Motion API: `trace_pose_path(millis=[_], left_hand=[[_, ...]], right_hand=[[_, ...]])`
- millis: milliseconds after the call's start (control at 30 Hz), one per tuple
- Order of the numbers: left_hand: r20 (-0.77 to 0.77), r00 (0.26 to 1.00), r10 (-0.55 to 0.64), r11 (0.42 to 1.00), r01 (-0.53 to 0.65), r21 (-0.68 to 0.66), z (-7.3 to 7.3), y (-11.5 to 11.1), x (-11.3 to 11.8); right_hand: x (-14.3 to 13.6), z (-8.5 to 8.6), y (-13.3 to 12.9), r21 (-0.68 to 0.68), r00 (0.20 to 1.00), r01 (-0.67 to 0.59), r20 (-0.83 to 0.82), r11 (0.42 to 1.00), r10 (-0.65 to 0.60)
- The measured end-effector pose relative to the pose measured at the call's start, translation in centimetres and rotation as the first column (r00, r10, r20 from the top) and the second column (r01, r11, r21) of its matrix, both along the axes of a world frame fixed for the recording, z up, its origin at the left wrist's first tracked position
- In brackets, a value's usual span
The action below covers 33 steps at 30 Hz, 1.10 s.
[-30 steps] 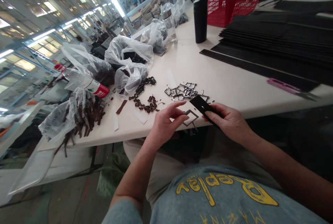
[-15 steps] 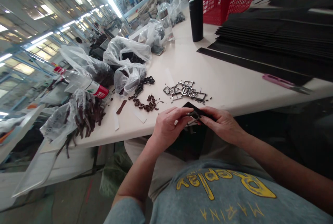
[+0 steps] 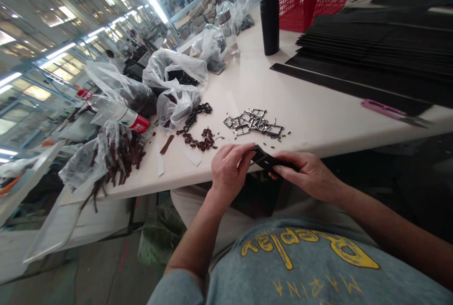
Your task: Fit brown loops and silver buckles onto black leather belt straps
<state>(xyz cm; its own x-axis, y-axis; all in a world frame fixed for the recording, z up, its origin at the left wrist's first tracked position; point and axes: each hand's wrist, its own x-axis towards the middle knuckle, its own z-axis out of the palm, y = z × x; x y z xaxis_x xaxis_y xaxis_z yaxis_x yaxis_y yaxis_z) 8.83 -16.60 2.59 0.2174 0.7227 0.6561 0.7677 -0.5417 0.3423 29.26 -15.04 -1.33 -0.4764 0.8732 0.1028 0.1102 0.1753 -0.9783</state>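
Where the white worktable begins at the left, clear plastic bags of brown leather strips lie slumped open, within reach. Next, dark brown leather loops lie in a loose scatter. Silver square metal buckles are heaped just beyond the hands, handy for picking. Left hand pinches one end of the black leather strap; right hand clamps the other, holding it at the table edge. Pink-handled scissors lie far right.
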Motion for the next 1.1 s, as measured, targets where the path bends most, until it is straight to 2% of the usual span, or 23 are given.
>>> trace_pose_path(millis=[133,233,333,433,567,667,767,900,1100], left_hand=[[0.14,0.988,0.057,0.991,-0.04,-0.127,-0.4,-0.2,-0.1],[0.214,0.976,0.047,0.992,-0.021,-0.121,0.2,-0.4,-0.6],[0.19,0.982,-0.003,0.997,0.018,-0.078,1.1,-0.5,-1.0],[0.153,0.986,-0.06,0.994,0.073,-0.083,1.4,-0.5,-0.9],[0.175,0.981,-0.08,0.991,0.097,-0.092,0.7,-0.3,-0.1],[0.275,0.961,-0.035,0.99,0.072,-0.124,-0.1,-0.4,0.2],[0.474,0.88,0.017,0.97,0.1,-0.22,-0.8,-0.4,0.2],[0.721,0.678,0.142,0.916,0.186,-0.355,-1.3,-0.5,0.1],[0.842,0.435,0.319,0.772,0.396,-0.497,-2.0,-0.6,0.2]], right_hand=[[0.1,-0.6,-0.1,0.003,0.999,-0.039,0.018,0.999,0.039],[0.2,-1.0,0.0,0.018,0.997,0.043,0.057,0.999,-0.044],[0.3,-1.1,0.4,0.028,0.984,0.16,0.078,0.987,-0.161],[0.0,-0.8,0.8,0.06,0.98,0.184,0.061,0.981,-0.188],[-0.8,-0.5,0.7,0.101,0.993,0.117,0.011,0.988,-0.119],[-1.2,-0.5,0.4,0.116,0.999,0.026,-0.026,0.993,-0.023],[-1.1,-0.9,0.1,0.117,0.999,0.01,-0.044,0.993,-0.005],[-0.8,-1.3,0.0,0.12,0.998,-0.009,-0.063,0.993,0.017],[-0.9,-1.2,-0.2,0.127,0.997,0.062,-0.053,0.99,-0.056]])
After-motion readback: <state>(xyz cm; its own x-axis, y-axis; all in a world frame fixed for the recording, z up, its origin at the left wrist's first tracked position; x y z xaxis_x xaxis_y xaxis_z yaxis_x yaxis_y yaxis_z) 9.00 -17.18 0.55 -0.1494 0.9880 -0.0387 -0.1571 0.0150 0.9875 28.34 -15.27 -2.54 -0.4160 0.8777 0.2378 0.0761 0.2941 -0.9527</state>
